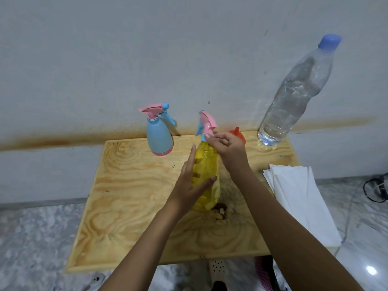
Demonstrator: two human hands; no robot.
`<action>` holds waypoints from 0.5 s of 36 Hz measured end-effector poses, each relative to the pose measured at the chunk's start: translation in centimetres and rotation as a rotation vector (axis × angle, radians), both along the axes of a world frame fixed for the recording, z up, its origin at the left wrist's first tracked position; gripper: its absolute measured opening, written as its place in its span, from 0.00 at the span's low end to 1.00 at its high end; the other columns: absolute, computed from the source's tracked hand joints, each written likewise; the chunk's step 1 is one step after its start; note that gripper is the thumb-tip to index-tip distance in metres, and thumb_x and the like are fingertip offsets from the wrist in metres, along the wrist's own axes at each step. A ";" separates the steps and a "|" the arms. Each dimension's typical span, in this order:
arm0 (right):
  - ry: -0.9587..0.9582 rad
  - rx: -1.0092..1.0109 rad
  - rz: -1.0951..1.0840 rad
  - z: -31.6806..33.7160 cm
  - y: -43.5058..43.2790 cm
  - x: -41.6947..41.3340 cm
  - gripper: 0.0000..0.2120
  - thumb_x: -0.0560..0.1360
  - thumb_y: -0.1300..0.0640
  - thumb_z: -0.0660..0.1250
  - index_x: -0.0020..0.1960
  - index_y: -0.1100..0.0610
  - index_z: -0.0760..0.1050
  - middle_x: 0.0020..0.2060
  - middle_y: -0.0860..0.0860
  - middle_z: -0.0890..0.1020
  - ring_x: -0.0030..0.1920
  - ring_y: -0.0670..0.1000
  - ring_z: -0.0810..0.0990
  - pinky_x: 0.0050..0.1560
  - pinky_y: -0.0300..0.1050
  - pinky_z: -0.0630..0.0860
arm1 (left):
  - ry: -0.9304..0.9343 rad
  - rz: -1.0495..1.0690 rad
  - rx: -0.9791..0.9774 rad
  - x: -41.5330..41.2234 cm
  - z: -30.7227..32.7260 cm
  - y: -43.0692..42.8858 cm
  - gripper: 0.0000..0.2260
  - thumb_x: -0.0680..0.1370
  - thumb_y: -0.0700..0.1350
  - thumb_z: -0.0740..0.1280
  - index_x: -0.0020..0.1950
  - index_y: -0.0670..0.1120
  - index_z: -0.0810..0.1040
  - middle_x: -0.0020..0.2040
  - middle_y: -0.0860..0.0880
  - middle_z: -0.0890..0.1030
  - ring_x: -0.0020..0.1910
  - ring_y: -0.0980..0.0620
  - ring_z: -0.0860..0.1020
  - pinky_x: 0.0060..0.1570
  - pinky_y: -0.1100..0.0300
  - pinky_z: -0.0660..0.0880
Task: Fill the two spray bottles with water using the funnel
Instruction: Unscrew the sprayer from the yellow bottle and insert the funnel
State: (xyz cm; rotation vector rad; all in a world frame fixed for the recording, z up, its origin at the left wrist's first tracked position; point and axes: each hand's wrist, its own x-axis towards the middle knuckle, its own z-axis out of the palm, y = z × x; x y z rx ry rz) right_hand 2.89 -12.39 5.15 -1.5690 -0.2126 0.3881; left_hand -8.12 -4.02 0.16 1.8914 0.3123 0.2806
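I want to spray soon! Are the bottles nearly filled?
Not yet. Nothing looks filled. The left hand holds the yellow spray bottle while the right hand pinches its pink top. The blue spray bottle has its top on, the water bottle is capped, and the funnel sits unused.

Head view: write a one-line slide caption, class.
Left hand holds the yellow spray bottle; right hand pinches its pink trigger head.
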 end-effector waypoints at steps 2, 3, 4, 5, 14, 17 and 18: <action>0.081 0.031 0.114 -0.1 -0.4 -0.1 0.11 0.78 0.56 0.64 0.58 0.58 0.78 0.50 0.51 0.83 0.52 0.49 0.81 0.51 0.40 0.78 | -0.014 0.012 -0.018 0.0 0.2 0.1 0.38 0.70 0.69 0.65 0.72 0.72 0.45 0.75 0.50 0.63 0.72 0.53 0.65 0.65 0.44 0.70; 0.122 0.052 0.159 -0.2 -0.5 -0.2 0.12 0.78 0.55 0.62 0.59 0.56 0.77 0.53 0.50 0.82 0.54 0.49 0.80 0.51 0.40 0.77 | -0.013 0.012 -0.027 -0.1 0.3 0.1 0.38 0.70 0.69 0.65 0.72 0.70 0.45 0.75 0.51 0.63 0.72 0.53 0.65 0.65 0.43 0.71; 0.149 0.069 0.181 -0.2 -0.5 -0.3 0.12 0.78 0.53 0.63 0.60 0.54 0.76 0.55 0.50 0.82 0.56 0.49 0.80 0.52 0.41 0.77 | -0.012 0.009 -0.029 -0.2 0.3 0.1 0.38 0.70 0.69 0.65 0.73 0.70 0.45 0.75 0.52 0.62 0.72 0.53 0.65 0.64 0.43 0.71; 0.154 0.068 0.175 -0.2 -0.3 -0.4 0.14 0.75 0.51 0.66 0.59 0.53 0.75 0.56 0.51 0.81 0.57 0.50 0.80 0.54 0.44 0.77 | -0.011 0.003 -0.024 -0.3 0.4 0.0 0.38 0.70 0.69 0.64 0.72 0.69 0.45 0.75 0.54 0.60 0.72 0.54 0.64 0.64 0.43 0.71; 0.170 0.156 0.064 0.5 -0.3 -1.2 0.09 0.72 0.61 0.71 0.52 0.59 0.77 0.48 0.57 0.83 0.47 0.51 0.82 0.52 0.45 0.79 | -0.032 -0.011 -0.024 -1.5 0.2 0.2 0.38 0.70 0.67 0.66 0.72 0.72 0.46 0.74 0.58 0.61 0.72 0.53 0.64 0.66 0.44 0.70; 0.191 0.186 0.171 0.5 -0.4 -1.5 0.11 0.75 0.62 0.67 0.57 0.57 0.75 0.54 0.56 0.81 0.53 0.52 0.81 0.55 0.45 0.78 | -0.028 -0.005 -0.014 -1.7 -0.1 0.5 0.39 0.70 0.67 0.66 0.73 0.71 0.45 0.75 0.55 0.61 0.72 0.53 0.64 0.67 0.43 0.68; 0.168 0.169 0.178 0.6 -0.3 -1.7 0.13 0.74 0.61 0.68 0.58 0.57 0.75 0.55 0.55 0.81 0.54 0.51 0.80 0.56 0.45 0.78 | -0.023 -0.013 -0.003 -1.8 -0.2 0.6 0.38 0.71 0.67 0.66 0.73 0.71 0.45 0.75 0.60 0.60 0.73 0.57 0.62 0.68 0.45 0.68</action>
